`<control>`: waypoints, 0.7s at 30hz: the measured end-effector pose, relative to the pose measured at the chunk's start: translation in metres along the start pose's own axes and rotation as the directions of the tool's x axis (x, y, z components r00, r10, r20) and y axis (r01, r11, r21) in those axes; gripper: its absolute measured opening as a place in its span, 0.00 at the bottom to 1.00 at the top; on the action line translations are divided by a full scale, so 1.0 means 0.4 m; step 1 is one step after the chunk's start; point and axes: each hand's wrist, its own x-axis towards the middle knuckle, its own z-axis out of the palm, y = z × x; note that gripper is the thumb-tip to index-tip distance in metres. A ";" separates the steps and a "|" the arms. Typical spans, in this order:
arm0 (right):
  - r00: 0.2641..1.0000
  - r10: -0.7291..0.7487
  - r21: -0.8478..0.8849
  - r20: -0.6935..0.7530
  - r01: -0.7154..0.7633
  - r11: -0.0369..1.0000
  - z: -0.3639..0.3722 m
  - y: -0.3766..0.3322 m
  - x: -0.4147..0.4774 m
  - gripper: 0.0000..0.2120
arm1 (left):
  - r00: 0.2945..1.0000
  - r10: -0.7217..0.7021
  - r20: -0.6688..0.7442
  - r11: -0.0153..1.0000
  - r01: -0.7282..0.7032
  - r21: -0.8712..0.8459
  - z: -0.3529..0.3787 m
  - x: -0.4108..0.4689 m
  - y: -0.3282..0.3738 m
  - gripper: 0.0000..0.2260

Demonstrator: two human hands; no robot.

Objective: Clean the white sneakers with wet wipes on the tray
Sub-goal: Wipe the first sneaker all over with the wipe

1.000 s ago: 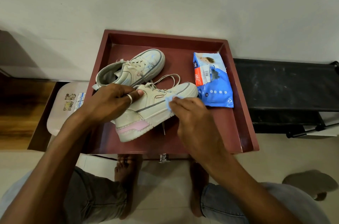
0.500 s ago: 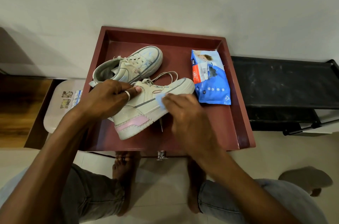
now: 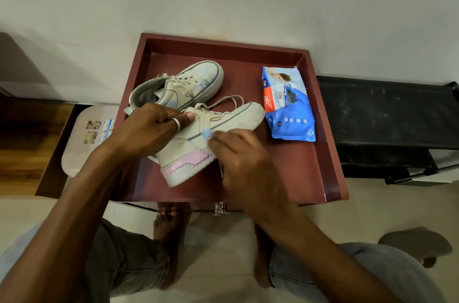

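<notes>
Head view, single camera.

The near sneaker [image 3: 233,118] lies on the red tray [image 3: 285,178]. Its long axis runs diagonally, with the pink-trimmed heel low and toward the person and the toe up-right. It is tipped so that one side panel faces the camera and the sole edge faces lower right.

The left hand [image 3: 149,128] comes in from the left, fingers curled over the collar and tongue, gripping the shoe. A ring shows on one finger.

The right hand [image 3: 238,153] sits on the sole side, lower right of the shoe. Its fingertips pinch a small pale-blue wipe [image 3: 206,133] against the side panel about mid-length, just above the pink trim.

Judgement: the right hand is the working hand and the nearer one to the unwiped panel, while the left serves as a brace. The coming stroke should run along the long axis, either up-right to the toe or down to the heel.

Surroundings:
- The far sneaker [image 3: 196,79] lies just behind, roughly parallel, its heel opening beside the left hand.
- The wipes pack [image 3: 289,106] lies flat just right of the toe. I cannot tell whether it touches.
- A loose lace [image 3: 228,100] loops above the toe box.
- A black bench [image 3: 385,113] stands right of the tray, a pale stool [image 3: 77,148] left of it.

Obstacles, as a judgement: a toe-ward stroke may nudge the pack, and the lace may snag the wipe.
</notes>
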 end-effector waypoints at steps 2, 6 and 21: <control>0.992 0.111 -0.016 -0.063 -0.112 0.994 -0.013 0.042 0.017 0.15 | 1.000 -0.002 0.000 1.000 0.002 0.010 0.000 -0.001 0.004 0.19; 0.997 0.045 -0.004 -0.060 -0.046 0.999 -0.003 -0.044 -0.004 0.16 | 1.000 -0.005 -0.006 0.999 0.005 0.035 -0.003 -0.001 0.003 0.21; 0.995 -0.014 0.082 -0.103 0.023 0.996 0.001 -0.040 -0.005 0.11 | 0.999 -0.003 -0.038 0.998 0.005 0.057 -0.003 0.006 0.003 0.21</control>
